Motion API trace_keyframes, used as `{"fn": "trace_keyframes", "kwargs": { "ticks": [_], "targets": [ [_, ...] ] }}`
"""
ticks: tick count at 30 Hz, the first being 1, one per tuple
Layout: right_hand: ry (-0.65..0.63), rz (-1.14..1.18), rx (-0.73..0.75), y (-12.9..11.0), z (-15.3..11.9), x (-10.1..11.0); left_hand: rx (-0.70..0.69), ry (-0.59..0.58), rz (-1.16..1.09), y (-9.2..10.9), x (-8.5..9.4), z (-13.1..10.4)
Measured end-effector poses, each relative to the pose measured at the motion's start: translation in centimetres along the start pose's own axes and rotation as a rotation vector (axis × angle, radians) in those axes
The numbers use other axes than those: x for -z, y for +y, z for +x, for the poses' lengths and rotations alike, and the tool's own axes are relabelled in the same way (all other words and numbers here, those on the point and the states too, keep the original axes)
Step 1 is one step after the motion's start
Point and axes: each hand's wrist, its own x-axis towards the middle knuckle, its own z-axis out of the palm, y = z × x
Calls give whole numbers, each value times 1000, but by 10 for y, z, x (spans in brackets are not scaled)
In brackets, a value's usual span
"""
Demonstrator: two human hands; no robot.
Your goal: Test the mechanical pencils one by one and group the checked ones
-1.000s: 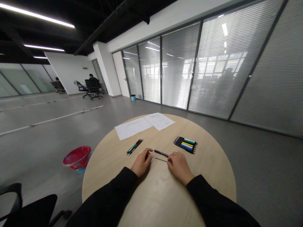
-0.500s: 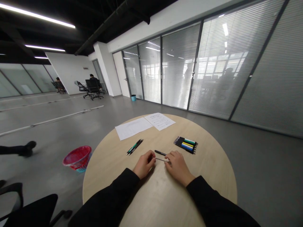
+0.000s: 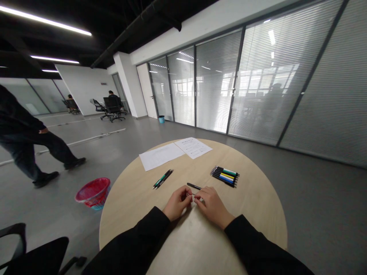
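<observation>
My left hand (image 3: 178, 202) is closed in a pinch over the table's near middle, holding one end of a thin pen refill (image 3: 193, 194). Facing it closely, my right hand (image 3: 212, 204) has its fingertips closed on the other end of the refill. Most of the refill is hidden by the fingers. Just beyond my right fingers lies a black pen barrel (image 3: 193, 186), partly covered by that hand. Two pens, one with a green band (image 3: 162, 178), lie to the left. A row of several pens (image 3: 225, 176) with green, yellow, white and blue bands lies to the right.
Two printed sheets (image 3: 162, 156) lie at the far side of the round wooden table (image 3: 258, 214). A red basket (image 3: 93, 193) stands on the floor at the left, near a black chair (image 3: 40, 256). A person in dark clothes (image 3: 20, 126) walks past at the left.
My hands have come closer together, so less of the refill shows between them. At the left, the walking person has come further into view.
</observation>
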Motion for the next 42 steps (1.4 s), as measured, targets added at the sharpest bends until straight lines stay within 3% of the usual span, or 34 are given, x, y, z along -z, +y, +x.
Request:
{"fn": "trace_keyframes", "kwargs": {
  "ticks": [4,8,20,36,42],
  "targets": [
    [-5,-19,3,-1,0,2,11,-34,-75,-2,-1,0],
    [3,-33,-25,-1,0,5,15,-19,-13,-1,3,-1],
    [-101,-166,-61,2,0,5,-71,-24,645,0,35,4],
    [-211,-283,-13,-2,1,2,-102,-133,670,-8,38,9],
    [-69,-166,-75,9,0,9,-99,-146,647,-7,42,8]
  ]
}}
